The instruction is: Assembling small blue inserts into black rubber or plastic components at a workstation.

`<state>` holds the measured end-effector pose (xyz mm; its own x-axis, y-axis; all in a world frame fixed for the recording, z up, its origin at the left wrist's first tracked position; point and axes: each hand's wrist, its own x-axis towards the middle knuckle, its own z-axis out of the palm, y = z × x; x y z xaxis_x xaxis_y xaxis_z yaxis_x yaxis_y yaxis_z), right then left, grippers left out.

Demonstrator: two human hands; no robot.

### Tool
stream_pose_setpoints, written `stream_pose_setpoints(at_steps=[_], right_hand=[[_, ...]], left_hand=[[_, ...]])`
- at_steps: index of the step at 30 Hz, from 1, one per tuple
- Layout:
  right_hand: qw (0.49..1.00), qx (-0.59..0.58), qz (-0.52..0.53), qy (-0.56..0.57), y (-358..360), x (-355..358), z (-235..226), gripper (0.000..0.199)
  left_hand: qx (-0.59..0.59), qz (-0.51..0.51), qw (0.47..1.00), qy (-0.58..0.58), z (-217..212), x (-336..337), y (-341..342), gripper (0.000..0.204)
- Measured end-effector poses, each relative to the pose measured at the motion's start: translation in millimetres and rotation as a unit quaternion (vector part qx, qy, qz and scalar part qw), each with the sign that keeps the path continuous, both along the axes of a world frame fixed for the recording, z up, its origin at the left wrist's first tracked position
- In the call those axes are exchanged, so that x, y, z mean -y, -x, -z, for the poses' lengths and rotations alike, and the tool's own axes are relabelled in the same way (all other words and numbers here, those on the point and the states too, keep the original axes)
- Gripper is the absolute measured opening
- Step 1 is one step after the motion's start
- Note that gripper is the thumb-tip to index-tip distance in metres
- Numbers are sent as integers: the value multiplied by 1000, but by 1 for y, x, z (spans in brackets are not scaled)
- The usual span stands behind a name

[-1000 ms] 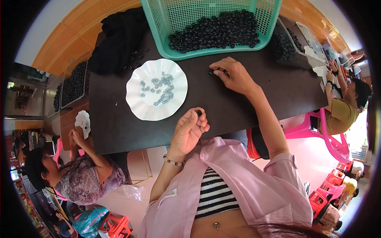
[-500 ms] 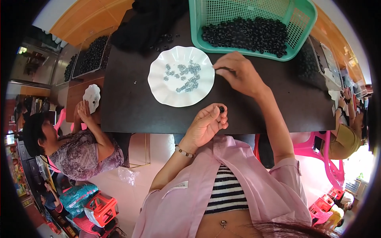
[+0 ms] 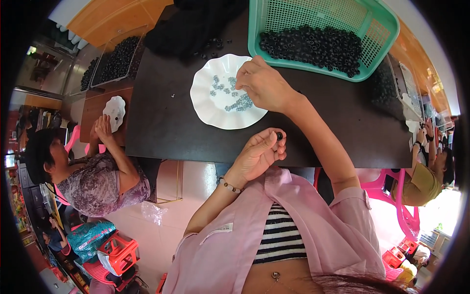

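Observation:
My left hand (image 3: 258, 156) is closed near the table's front edge, pinching a small round black part (image 3: 279, 136) between thumb and fingertips. Over the right side of a white plate with a wavy rim (image 3: 203, 111), my right hand (image 3: 267, 85) reaches with its fingers pressed together. Whatever those fingertips hold, if anything, is too small to make out. Many tiny clear, greyish pieces (image 3: 240, 104) lie scattered on the plate, partly covered by the right hand.
A green mesh basket (image 3: 338, 74) of black ring-shaped parts (image 3: 313, 49) stands at the back right. Black cloth (image 3: 193, 29) and a few loose black parts (image 3: 214, 44) lie at the back left. Two people (image 3: 98, 181) sit at the left and right, working with their hands.
My right hand has moved left, from beside the plate's right rim to over the clear pieces. My left hand keeps its grip on the black part. The whole view has shifted slightly.

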<state>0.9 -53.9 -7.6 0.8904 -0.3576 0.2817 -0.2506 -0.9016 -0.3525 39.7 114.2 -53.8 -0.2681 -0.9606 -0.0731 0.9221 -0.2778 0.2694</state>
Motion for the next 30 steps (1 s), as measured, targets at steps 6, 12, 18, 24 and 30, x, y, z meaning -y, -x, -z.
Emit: stream_pose_setpoints(at_steps=[6, 12, 18, 24, 30], right_hand=[[1000, 8, 3, 6, 10, 7, -2, 18], [1000, -17, -21, -16, 24, 7, -9, 15], [999, -20, -26, -26, 25, 4, -10, 11], [1000, -5, -18, -16, 17, 4, -11, 9], [999, -6, -39, 7, 6, 5, -8, 7]], left_hand=[[-2, 2, 1000, -1, 0, 0, -1, 26], [1, 3, 1000, -2, 1, 0, -2, 26], [-2, 5, 1000, -1, 1, 1, -2, 25], [-3, 7, 1000, -2, 1, 1, -2, 25], [-5, 9, 1000, -6, 0, 1, -2, 26]])
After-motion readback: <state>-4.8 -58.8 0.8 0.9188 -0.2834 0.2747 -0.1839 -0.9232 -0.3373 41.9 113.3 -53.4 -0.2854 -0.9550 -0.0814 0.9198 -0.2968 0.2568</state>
